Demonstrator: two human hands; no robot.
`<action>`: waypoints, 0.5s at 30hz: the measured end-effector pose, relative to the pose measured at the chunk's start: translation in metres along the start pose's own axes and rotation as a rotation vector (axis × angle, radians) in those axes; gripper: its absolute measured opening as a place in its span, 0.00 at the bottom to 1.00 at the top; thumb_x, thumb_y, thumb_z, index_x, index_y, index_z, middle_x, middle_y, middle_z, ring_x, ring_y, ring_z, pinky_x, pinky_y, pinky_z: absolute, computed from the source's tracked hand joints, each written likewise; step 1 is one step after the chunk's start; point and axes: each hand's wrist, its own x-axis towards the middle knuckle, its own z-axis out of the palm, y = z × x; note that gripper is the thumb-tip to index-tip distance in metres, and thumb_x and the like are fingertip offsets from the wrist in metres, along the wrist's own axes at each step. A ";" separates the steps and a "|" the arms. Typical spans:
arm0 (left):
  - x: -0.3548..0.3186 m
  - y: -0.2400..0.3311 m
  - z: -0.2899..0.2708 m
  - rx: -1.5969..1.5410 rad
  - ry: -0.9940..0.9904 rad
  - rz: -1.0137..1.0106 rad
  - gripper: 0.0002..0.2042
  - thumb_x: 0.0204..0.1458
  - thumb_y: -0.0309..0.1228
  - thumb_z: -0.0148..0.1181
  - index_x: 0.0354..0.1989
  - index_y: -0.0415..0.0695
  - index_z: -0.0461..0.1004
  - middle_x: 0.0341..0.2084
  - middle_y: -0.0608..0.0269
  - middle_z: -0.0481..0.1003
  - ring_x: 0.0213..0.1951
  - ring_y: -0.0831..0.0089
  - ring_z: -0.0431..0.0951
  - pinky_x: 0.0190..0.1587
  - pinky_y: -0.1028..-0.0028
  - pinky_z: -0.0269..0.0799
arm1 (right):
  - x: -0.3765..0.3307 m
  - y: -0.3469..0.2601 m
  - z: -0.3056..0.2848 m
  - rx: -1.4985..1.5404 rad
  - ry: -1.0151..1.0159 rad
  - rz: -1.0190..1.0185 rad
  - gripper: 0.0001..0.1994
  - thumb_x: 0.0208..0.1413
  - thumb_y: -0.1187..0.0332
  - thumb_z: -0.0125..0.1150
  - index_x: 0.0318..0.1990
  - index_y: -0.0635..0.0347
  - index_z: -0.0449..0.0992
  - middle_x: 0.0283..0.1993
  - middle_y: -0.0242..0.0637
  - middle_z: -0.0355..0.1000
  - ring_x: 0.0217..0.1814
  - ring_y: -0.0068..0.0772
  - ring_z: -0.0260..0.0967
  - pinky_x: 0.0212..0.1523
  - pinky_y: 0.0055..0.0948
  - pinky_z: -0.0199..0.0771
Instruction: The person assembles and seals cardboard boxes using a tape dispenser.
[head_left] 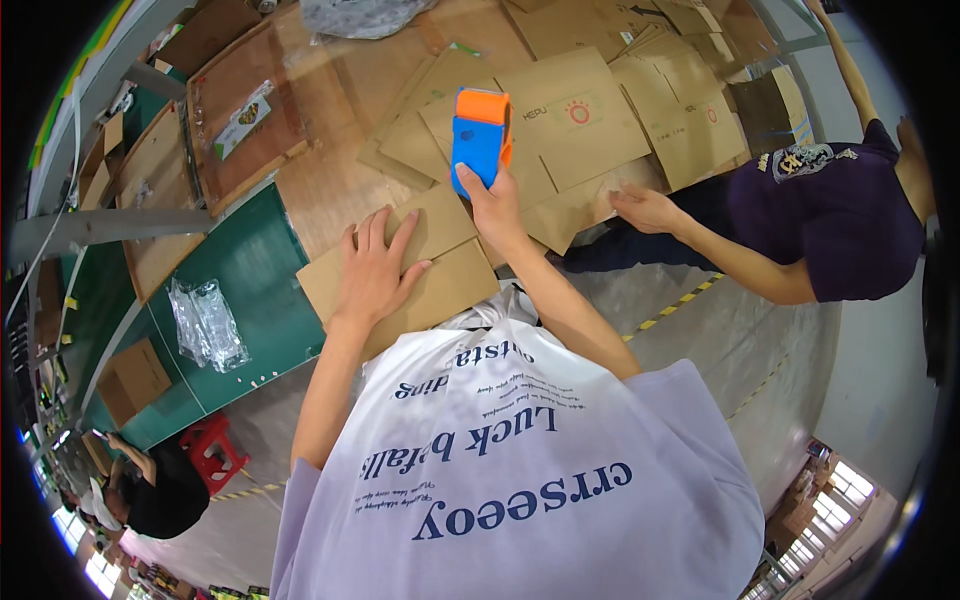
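Note:
In my right hand (492,205) is a blue and orange hand-held tool (478,140), its exact kind unclear. The thumb lies along the blue body; the orange end points away from me, over the cartons. My left hand (372,265) rests on a closed brown cardboard carton (455,285), fingers spread across its top. This carton lies at the near edge of the table against my shirt. Just beyond the tool, printed flat cardboard sheets (585,115) overlap in a loose pile.
A co-worker in a dark shirt (850,215) stands at the right, one hand (645,208) at the cardboard. On the green table part (255,250) lie clear plastic bags (208,322) and a small carton (133,380). A wooden tray (250,110) sits farther left. A red stool (212,450) stands below.

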 end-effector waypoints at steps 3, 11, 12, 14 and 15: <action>0.004 0.004 -0.002 -0.010 -0.021 -0.018 0.31 0.53 0.47 0.56 0.65 0.49 0.60 0.60 0.45 0.58 0.62 0.51 0.56 0.64 0.51 0.47 | -0.003 0.011 0.000 0.265 0.044 0.064 0.11 0.59 0.66 0.59 0.42 0.66 0.71 0.34 0.31 0.73 0.35 0.21 0.67 0.39 0.25 0.69; 0.018 0.011 0.001 0.070 -0.010 0.093 0.26 0.58 0.52 0.47 0.66 0.68 0.58 0.59 0.41 0.59 0.63 0.51 0.56 0.61 0.46 0.50 | -0.017 -0.007 -0.011 0.190 -0.022 0.165 0.10 0.59 0.69 0.59 0.43 0.65 0.71 0.36 0.31 0.72 0.37 0.20 0.68 0.40 0.24 0.70; 0.020 0.014 0.003 0.070 -0.009 0.091 0.26 0.58 0.52 0.47 0.66 0.68 0.58 0.59 0.41 0.59 0.63 0.51 0.56 0.61 0.46 0.50 | -0.019 -0.009 -0.011 0.189 -0.024 0.165 0.10 0.59 0.69 0.59 0.43 0.65 0.71 0.36 0.31 0.72 0.37 0.20 0.68 0.40 0.24 0.70; 0.023 0.018 0.006 0.044 -0.053 0.047 0.27 0.56 0.49 0.52 0.66 0.66 0.60 0.59 0.39 0.57 0.63 0.48 0.53 0.61 0.47 0.49 | -0.022 -0.016 -0.010 0.115 -0.068 0.139 0.10 0.59 0.69 0.59 0.44 0.65 0.71 0.36 0.31 0.72 0.37 0.20 0.68 0.40 0.23 0.70; 0.026 0.019 0.009 0.041 -0.046 0.057 0.27 0.56 0.49 0.52 0.66 0.66 0.60 0.59 0.39 0.57 0.63 0.48 0.53 0.61 0.47 0.49 | -0.021 -0.014 -0.012 0.110 -0.060 0.131 0.10 0.59 0.69 0.59 0.44 0.65 0.71 0.36 0.31 0.72 0.37 0.20 0.68 0.40 0.23 0.70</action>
